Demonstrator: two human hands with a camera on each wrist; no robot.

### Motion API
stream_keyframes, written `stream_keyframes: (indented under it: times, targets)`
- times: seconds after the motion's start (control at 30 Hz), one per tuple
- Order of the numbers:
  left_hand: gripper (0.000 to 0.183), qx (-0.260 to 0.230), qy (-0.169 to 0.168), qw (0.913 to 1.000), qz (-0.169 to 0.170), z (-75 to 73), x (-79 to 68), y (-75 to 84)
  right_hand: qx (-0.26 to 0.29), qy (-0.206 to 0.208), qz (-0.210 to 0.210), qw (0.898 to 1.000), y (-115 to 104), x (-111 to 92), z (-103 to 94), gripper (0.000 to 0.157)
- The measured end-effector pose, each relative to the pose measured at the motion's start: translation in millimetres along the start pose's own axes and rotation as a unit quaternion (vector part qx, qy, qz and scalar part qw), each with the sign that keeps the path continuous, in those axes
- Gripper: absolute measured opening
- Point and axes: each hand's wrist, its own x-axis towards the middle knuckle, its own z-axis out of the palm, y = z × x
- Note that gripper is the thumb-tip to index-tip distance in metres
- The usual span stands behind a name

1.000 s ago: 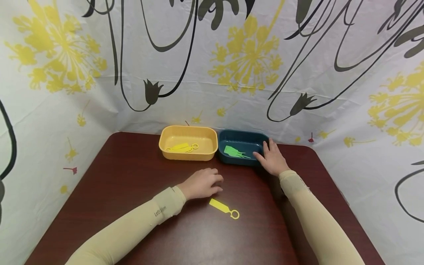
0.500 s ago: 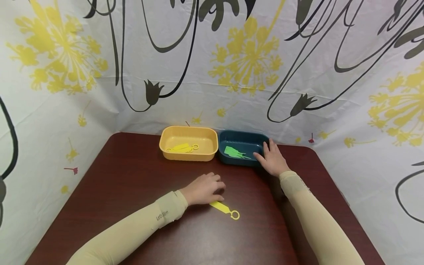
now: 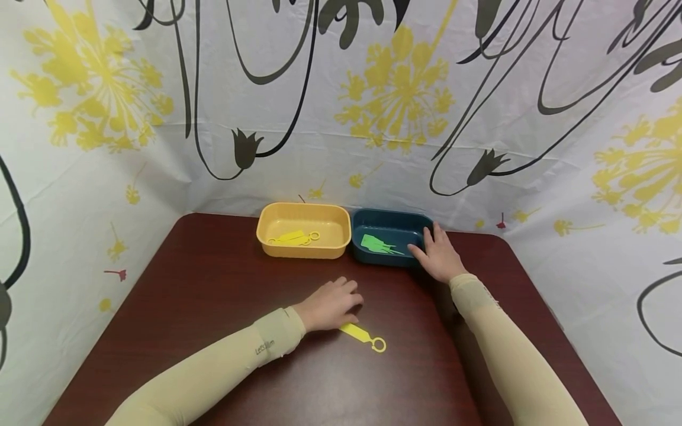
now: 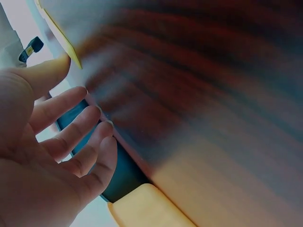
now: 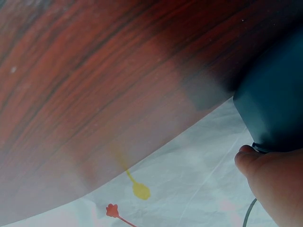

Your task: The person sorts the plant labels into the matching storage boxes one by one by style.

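On the table in the head view lies a flat yellow tag point(image 3: 358, 333) with a ring at one end. My left hand point(image 3: 329, 305) is over its other end. In the left wrist view the thumb point(image 4: 52, 73) meets the tag's end point(image 4: 66, 42), while the fingers stay apart from it, loosely bent. My right hand point(image 3: 439, 259) rests on the right end of the dark blue bin point(image 3: 391, 218), fingers spread over the rim. Several green pieces point(image 3: 377, 244) lie in that bin. Left of it, the yellow bin point(image 3: 303, 251) holds several yellow tags point(image 3: 292, 238).
Both bins stand side by side at the back of the dark red-brown table point(image 3: 224, 284). A white cloth point(image 3: 319, 118) with yellow and grey flower prints hangs behind and at the sides.
My left hand has moved slightly down and right, and its thumb now covers the near end of the yellow tag. My right hand has stayed at the blue bin.
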Motion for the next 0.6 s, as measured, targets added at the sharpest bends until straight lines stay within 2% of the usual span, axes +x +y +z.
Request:
stream_keyframes:
  times: [0.37,0.6]
  targets:
    - [0.017,-0.006,0.009,0.9999,0.001,-0.7,1.2,4.9,0.000,-0.001,0.003,1.000,0.2,1.1,1.2,0.098]
    - [0.009,-0.013,-0.002,0.9999,-0.003,0.3,2.3,7.5,-0.003,-0.002,0.002,1.000,-0.6,-0.2,-0.8,0.098]
